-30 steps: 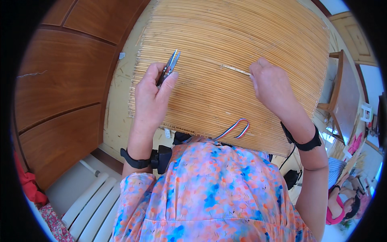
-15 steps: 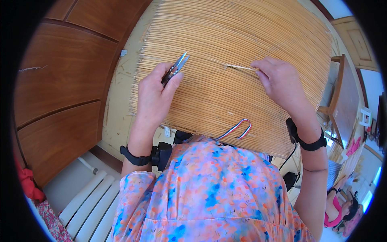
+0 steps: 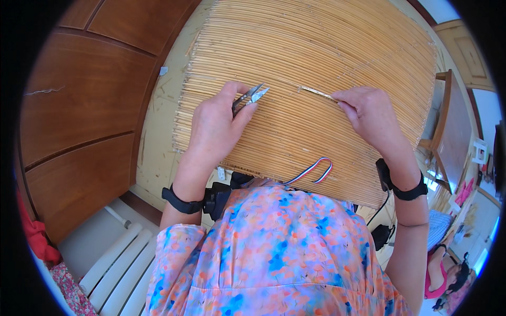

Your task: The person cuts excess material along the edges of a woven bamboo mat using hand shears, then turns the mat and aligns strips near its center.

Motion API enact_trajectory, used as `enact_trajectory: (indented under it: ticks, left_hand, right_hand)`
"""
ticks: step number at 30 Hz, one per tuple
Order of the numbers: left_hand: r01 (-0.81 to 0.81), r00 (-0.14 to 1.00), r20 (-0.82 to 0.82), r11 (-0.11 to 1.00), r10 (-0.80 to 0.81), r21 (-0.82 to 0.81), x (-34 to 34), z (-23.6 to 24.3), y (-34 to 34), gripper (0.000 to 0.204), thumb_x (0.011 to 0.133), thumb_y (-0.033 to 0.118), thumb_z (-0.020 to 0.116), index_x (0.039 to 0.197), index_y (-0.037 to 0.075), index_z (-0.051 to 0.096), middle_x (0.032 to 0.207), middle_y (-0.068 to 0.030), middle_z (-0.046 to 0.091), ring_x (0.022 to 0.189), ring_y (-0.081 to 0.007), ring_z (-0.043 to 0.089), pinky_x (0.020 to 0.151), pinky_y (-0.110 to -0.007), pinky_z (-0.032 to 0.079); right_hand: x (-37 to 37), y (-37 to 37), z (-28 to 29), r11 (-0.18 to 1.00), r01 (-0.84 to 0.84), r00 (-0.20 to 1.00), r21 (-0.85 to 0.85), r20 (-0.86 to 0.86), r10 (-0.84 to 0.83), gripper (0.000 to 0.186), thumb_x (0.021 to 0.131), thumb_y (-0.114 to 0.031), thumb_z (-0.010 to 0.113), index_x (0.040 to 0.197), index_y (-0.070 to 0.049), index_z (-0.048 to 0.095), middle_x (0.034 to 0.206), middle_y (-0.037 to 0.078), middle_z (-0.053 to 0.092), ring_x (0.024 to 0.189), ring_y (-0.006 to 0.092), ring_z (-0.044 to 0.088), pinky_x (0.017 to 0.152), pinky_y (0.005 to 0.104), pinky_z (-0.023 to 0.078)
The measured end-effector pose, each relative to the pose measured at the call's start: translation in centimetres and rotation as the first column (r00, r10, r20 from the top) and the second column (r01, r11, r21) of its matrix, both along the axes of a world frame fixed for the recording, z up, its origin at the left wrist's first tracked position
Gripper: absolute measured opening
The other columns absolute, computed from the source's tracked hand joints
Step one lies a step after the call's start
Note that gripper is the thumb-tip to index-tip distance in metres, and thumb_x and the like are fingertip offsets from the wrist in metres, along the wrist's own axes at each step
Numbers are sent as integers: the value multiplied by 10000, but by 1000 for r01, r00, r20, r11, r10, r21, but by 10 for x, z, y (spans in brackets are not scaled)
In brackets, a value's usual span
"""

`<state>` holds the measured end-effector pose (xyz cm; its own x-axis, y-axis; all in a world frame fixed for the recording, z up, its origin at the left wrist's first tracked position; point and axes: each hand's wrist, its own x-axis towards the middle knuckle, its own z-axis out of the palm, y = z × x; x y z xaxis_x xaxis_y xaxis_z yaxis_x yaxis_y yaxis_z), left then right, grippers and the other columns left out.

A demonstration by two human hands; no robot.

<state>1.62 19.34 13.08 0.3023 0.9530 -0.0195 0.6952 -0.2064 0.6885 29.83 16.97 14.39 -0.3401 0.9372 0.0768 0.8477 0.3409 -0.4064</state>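
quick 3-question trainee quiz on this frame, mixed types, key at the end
1. True or false: the left hand holds small metal snips.
2. What does the right hand pinch? A) a single reed strip B) a red cloth C) a cable
3. What do both hands rest on?

Key:
1. True.
2. A, the reed strip.
3. The woven reed mat.

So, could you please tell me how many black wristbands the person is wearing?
2. One black wristband is on the left wrist, below the left hand holding small snips; the other wristband is on the right wrist, below the right hand pinching a reed.
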Motion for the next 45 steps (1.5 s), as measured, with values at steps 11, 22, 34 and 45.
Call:
enact_trajectory:
  ticks: [11,22,34,45]
  left_hand:
    - [42,977,214,977,4,-210,17,-11,9,219,926,185,599,998,-21,579,686,-1,527,626,-70,464,558,-230,387]
    - [71,841,396,651,369,-756,30,7,18,230,972,269,512,990,53,589,681,25,503,557,-23,412,463,-141,298]
    - [18,840,343,610,420,-792,35,4,19,210,972,256,518,973,54,575,672,14,501,515,-22,366,419,-145,249]
    - [-41,869,228,522,440,-852,40,16,29,201,975,240,508,955,45,551,660,1,498,476,-33,340,391,-166,233]
  right_hand:
    - [7,9,7,998,21,999,55,45,-24,112,765,-96,684,865,-63,722,743,136,663,684,316,624,630,405,506]
    - [9,31,14,975,-119,992,190,-21,125,100,754,-71,631,834,-55,689,733,149,646,719,341,616,630,430,491]
    - [14,17,4,993,-107,994,-54,1,107,83,768,-57,585,819,-41,649,706,187,618,704,378,606,636,466,488]
    - [14,17,2,984,-159,987,-80,22,161,95,750,-39,568,808,-39,644,679,190,607,691,374,609,618,462,490]
